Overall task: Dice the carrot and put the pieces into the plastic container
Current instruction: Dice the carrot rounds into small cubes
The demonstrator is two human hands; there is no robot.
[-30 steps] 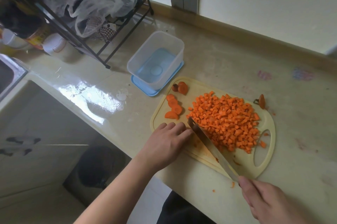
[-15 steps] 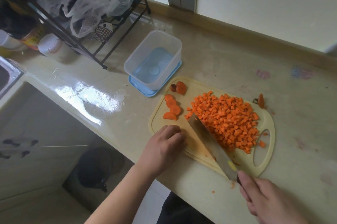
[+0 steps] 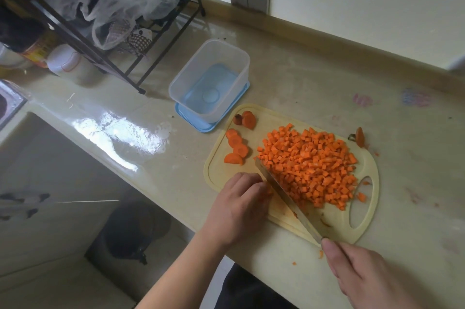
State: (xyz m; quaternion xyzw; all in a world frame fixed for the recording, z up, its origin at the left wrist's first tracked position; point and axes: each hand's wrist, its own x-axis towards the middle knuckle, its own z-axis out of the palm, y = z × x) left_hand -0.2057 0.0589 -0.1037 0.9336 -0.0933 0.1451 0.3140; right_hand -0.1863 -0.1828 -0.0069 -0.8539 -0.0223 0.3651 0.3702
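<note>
A: Where is the carrot?

B: Mostly as a heap of diced carrot (image 3: 310, 167) on the right half of the cutting board (image 3: 219, 170); a few uncut carrot slices (image 3: 236, 148) lie at the board's far-left corner, probably kept back for dicing.

A: And the hands?

B: The right hand (image 3: 364, 276) grips the handle of the knife (image 3: 284, 195), blade slanting along the heap's left edge. The left hand (image 3: 241, 205), fingers curled, rests on the board just beside the blade; something orange shows at its fingertips, but I cannot tell whether it pinches a piece.

A: Where do the pieces go?

B: Into the plastic container (image 3: 210, 80), empty, standing on its blue lid (image 3: 201, 125) just beyond the board's far-left corner, likely for a short transfer.

A: Room to move?

B: The board's near edge lies close to the edge of the counter (image 3: 302, 77); open surface lies far and right.
</note>
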